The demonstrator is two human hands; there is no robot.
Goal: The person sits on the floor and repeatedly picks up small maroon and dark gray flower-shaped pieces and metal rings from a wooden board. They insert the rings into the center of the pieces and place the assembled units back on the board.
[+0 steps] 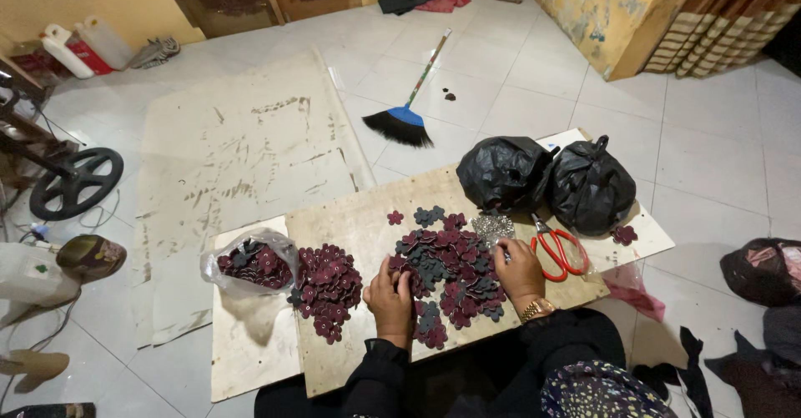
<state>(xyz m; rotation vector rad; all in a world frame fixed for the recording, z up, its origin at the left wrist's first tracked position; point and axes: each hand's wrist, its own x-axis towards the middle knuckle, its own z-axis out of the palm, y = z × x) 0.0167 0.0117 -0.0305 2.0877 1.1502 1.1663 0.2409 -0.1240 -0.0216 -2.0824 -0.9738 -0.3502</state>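
Sorting little fabric flowers on a plywood surface

Left hand [390,299] and right hand [519,269] are curled, pinching maroon felt flowers [446,272] from the middle pile; red scissors [557,249] at 3 o'clock, glossy black bags [546,183] at 1, tiled floor [501,67] around.

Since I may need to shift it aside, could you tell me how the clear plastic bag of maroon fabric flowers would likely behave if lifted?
The clear plastic bag looks thin and crumpled, so probably floppy and sagging. Its mouth lies open, so flowers might spill. The small fabric pieces suggest it is light.
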